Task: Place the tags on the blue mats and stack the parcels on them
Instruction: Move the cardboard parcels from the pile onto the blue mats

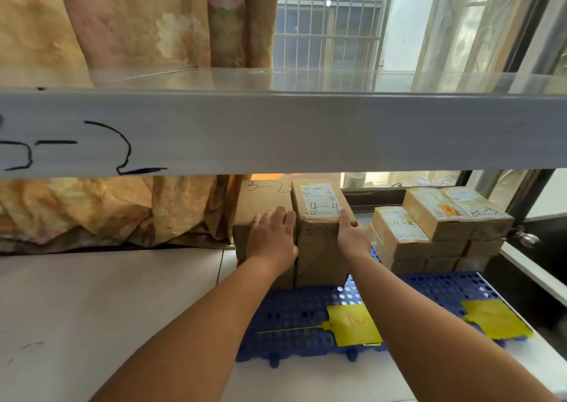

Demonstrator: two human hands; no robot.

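From the head view, the left hand point(271, 236) lies flat, fingers spread, on the front of a cardboard parcel marked 3-2 point(260, 205). The right hand point(351, 233) grips the right edge of the parcel marked 4-4 point(319, 217), which stands touching the first on the blue mat point(291, 315). Below the hands, two yellow tags point(356, 325) lie on the mat; right of the right hand, smaller parcels point(423, 233) are stacked.
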